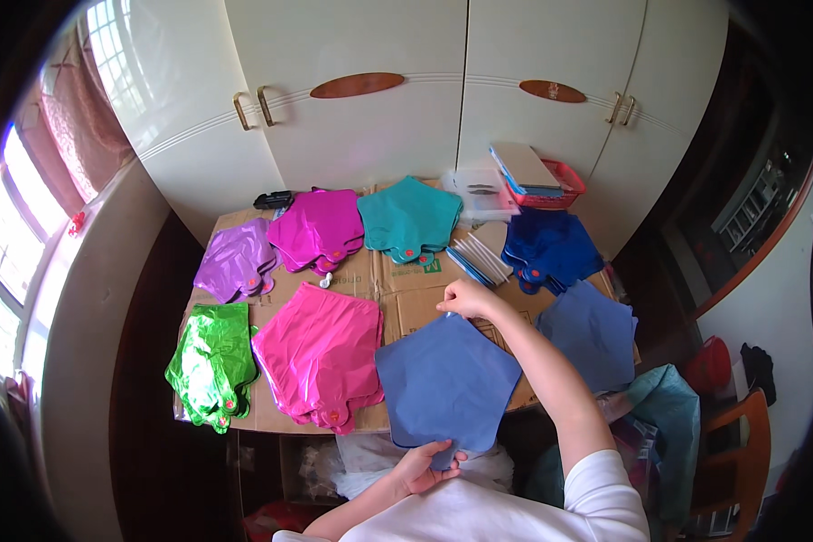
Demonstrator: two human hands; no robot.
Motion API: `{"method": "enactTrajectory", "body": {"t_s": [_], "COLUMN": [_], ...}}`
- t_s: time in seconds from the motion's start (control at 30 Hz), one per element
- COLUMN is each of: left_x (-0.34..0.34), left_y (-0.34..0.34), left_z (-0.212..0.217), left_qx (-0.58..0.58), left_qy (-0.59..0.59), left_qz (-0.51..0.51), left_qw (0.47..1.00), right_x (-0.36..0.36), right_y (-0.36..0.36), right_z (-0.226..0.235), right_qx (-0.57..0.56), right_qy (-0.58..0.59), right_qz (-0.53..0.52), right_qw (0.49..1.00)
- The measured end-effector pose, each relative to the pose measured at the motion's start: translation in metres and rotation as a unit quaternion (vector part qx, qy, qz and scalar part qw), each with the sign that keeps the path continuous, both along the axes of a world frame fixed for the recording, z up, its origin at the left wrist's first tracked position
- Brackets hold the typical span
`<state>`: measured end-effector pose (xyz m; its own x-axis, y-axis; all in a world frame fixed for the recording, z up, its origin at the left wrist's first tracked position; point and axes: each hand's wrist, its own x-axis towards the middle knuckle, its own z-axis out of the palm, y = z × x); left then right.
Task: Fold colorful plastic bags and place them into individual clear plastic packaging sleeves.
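Observation:
A flat, blue-grey, star-shaped foil balloon (450, 379) is held up at the table's front edge. My left hand (425, 465) is closed on its narrow tab at the bottom. At its top point, the fingers of my right hand (466, 300) are pinched, with a small white bit showing under them. To the right lies a stack of similar blue-grey balloons (589, 334), partly behind my right forearm. Just left of the held balloon is a stack of pink ones (323, 352).
Cardboard (397, 294) covers the table. More foil stacks lie around: green (210, 357), lilac (237, 257), magenta (318, 226), teal (408, 215) and dark blue (551, 246). White sticks (483, 257), a red basket (565, 185) and a black object (274, 200) sit farther back. A chair (741, 452) stands at right.

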<state>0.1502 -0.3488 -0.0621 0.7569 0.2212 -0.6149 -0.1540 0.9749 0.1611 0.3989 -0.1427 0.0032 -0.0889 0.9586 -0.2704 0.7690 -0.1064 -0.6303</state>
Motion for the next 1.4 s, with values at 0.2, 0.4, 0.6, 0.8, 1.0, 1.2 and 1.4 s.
{"method": "enactTrajectory", "body": {"t_s": [0.2, 0.4, 0.6, 0.8, 1.0, 1.2, 1.4], "left_x": [0.002, 0.005, 0.011, 0.019, 0.023, 0.023, 0.023], "left_y": [0.001, 0.003, 0.008, 0.011, 0.016, 0.016, 0.016], "left_z": [0.009, 0.001, 0.003, 0.014, 0.018, 0.011, 0.011], "left_qx": [-0.022, -0.039, -0.061, -0.024, -0.009, -0.012, -0.01], "left_qy": [-0.004, -0.02, -0.039, -0.014, -0.033, -0.027, -0.024], "left_qz": [0.013, 0.02, 0.025, -0.001, -0.013, -0.005, -0.012], "left_qw": [1.0, 0.999, 0.997, 1.0, 0.999, 1.0, 1.0], "right_x": [0.003, 0.002, 0.016, 0.017, 0.021, -0.006, -0.029], "right_y": [-0.002, -0.008, -0.009, -0.003, 0.006, -0.026, -0.076], "right_z": [0.003, 0.012, 0.01, 0.016, 0.002, 0.005, -0.014], "right_qx": [-0.042, -0.052, 0.0, 0.108, 0.194, 0.3, 0.384], "right_qy": [0.026, 0.055, 0.073, -0.012, -0.051, -0.121, -0.096], "right_qz": [-0.022, -0.031, -0.01, -0.01, -0.004, -0.059, 0.062], "right_qw": [0.999, 0.997, 0.997, 0.994, 0.98, 0.944, 0.916]}}
